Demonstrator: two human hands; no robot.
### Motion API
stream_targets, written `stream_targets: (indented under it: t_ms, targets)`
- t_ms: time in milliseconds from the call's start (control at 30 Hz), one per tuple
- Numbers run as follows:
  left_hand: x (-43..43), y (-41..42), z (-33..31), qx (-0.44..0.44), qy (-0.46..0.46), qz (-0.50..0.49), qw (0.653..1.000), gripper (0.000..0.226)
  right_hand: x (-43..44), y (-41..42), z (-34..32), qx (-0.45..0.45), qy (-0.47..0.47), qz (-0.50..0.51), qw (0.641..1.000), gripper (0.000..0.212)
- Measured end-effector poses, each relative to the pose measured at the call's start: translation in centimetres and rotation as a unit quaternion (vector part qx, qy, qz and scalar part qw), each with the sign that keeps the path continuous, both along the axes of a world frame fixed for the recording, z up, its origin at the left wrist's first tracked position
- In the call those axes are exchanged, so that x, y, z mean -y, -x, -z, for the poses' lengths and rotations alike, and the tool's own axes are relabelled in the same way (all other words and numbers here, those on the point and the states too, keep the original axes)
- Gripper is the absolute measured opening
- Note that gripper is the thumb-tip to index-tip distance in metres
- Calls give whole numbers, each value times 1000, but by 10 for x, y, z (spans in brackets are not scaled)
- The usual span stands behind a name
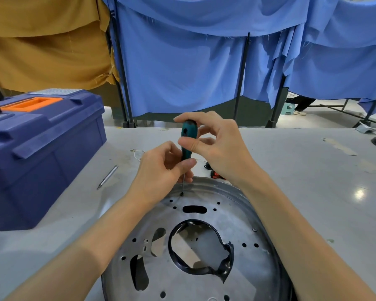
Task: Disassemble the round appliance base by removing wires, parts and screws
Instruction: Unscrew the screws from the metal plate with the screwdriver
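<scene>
- Base [237, 213] flat on bench [313, 192], right in front.
- Right hand [217, 146] pinches driver [188, 137] handle; left hand [161, 168] closed round shaft.
- Tip on screw [182, 194] nr far rim: keep it vertical, press down, turn slow.

Two hands [161, 168] [217, 146], one screwdriver [188, 135], one round base [195, 246], one toolbox [41, 148], one loose bit [108, 177].

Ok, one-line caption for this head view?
Both hands steady a green screwdriver on a screw in the round metal base.
</scene>
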State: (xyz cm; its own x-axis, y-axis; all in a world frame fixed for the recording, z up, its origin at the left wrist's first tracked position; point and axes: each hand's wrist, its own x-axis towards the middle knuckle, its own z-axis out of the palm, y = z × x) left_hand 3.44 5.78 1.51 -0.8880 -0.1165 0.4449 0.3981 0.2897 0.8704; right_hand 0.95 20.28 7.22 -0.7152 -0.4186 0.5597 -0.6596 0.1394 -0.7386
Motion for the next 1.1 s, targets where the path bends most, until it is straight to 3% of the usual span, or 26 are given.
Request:
stream_targets:
  t_ms: [133, 300, 367, 433, 600, 800, 967, 1100]
  targets:
    - [-1, -1, -1, 7, 7, 22, 1000, 9, -4, 3, -2, -1, 12, 21, 1000, 48]
    - [1, 0, -1, 9, 26, 9, 1000, 7, -2, 0, -1, 19, 20, -25, 999, 33]
    - [0, 1, 0, 8, 23, -11, 1000, 19, 1, -2, -1, 11, 9, -18, 1000, 26]
    - [0, 0, 0, 9, 12, -18, 1000, 28, 1, -2, -1, -2, 3, -3, 1000, 27]
    - [1, 0, -1, 6, 1, 13, 1000, 11, -3, 3, -2, 4, 17, 4, 1000, 40]
    - [-1, 1, 0, 7, 17, -23, 1000, 13, 2, -2, -1, 3, 2, -23, 1000, 24]
    - [0, 1, 0, 6, 7, -35, 999, 24, -1, 0, -2, -14, -9, 14, 1000, 35]
    - [-1, -1, -1, -6, 28, 4, 1000, 14, -2, 0, -3, 0, 0, -6, 1000, 38]
